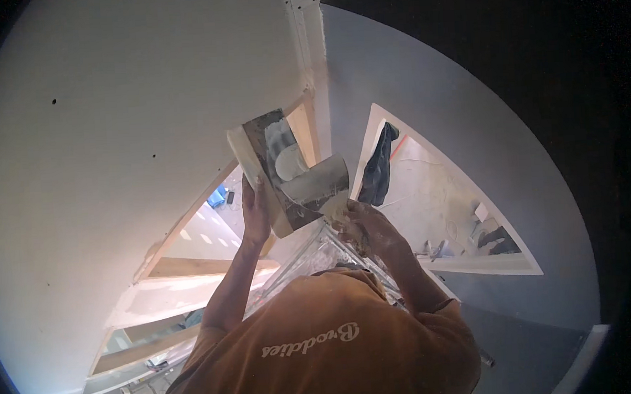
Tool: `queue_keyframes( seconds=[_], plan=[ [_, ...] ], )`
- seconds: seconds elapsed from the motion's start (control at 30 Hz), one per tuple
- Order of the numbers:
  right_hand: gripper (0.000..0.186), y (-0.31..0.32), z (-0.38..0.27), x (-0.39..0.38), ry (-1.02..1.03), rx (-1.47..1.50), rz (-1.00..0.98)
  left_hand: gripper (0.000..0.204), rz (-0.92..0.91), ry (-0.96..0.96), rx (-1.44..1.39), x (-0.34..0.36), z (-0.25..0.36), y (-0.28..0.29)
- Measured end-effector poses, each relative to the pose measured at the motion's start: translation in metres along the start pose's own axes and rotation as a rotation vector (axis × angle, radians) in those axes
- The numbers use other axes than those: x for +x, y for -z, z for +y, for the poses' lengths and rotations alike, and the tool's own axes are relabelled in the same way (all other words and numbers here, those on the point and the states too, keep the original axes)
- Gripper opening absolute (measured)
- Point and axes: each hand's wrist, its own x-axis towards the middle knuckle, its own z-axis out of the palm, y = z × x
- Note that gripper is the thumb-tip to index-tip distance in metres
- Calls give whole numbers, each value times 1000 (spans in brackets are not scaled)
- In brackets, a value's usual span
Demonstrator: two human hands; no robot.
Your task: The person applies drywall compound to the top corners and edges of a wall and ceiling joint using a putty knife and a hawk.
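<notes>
My left hand grips the lower left edge of a flat rectangular plasterer's board, holding it tilted in front of my chest. Pale wet compound is smeared over the board's dark, worn face. My right hand is closed around a wide filling knife, whose handle is mostly hidden by the fingers. The knife's grey blade lies over the right part of the board, next to the compound. A lump of pale material shows near the base of the blade. Whitish residue coats my right hand.
A pale wall rises on the left, meeting a grey-blue wall at a corner. Both have triangular-looking openings. A dark cloth hangs at the right opening's edge. Metal framing stands below me, with a wooden ledge at left.
</notes>
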Motion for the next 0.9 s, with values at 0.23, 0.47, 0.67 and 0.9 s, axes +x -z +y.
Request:
queue_keyframes(
  seconds=[0.23,0.47,0.67,0.9],
  plan=[
    [33,31,-6,-1,59,58,-20,52,-47,70,-77,-3,-5,15],
    [40,52,-41,27,268,3,-58,49,-154,410,-606,-3,6,27],
    [39,25,-139,141,1573,-1395,417,50,-151,355,-585,-7,12,27],
    [75,17,-215,249,1641,-1626,506,53,12,383,-473,-18,28,19]
  ],
)
